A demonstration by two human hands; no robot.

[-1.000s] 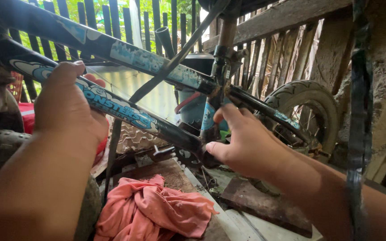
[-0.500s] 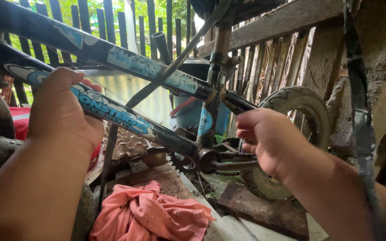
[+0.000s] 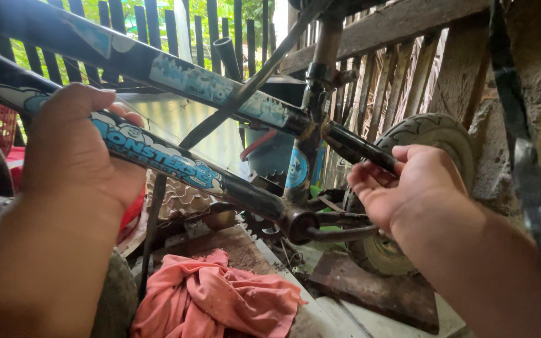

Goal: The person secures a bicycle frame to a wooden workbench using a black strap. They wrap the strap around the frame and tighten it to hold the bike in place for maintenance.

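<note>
A small black bicycle frame [image 3: 176, 75] with blue decals stands close in front of me. My left hand [image 3: 73, 147] is wrapped around its lower tube [image 3: 176, 164] at the left. My right hand [image 3: 402, 184] closes its fingers on the black rear stay [image 3: 358, 147] just behind the seat tube [image 3: 311, 106]. Below my right hand sits the bottom bracket [image 3: 298, 224] with the chainring and a crank arm. The small grey rear tyre [image 3: 433, 134] is partly hidden behind my right hand.
A crumpled pink cloth [image 3: 214, 297] lies on the boards below the frame. A dark slatted fence [image 3: 158, 25] stands behind, wooden planks [image 3: 408, 69] at the right. A dark strap [image 3: 527, 175] hangs at the far right. Another tyre [image 3: 117, 300] sits low left.
My right hand has risen from the bottom bracket area to the rear stay. The view has shifted left. My left hand has stayed on the lower tube.
</note>
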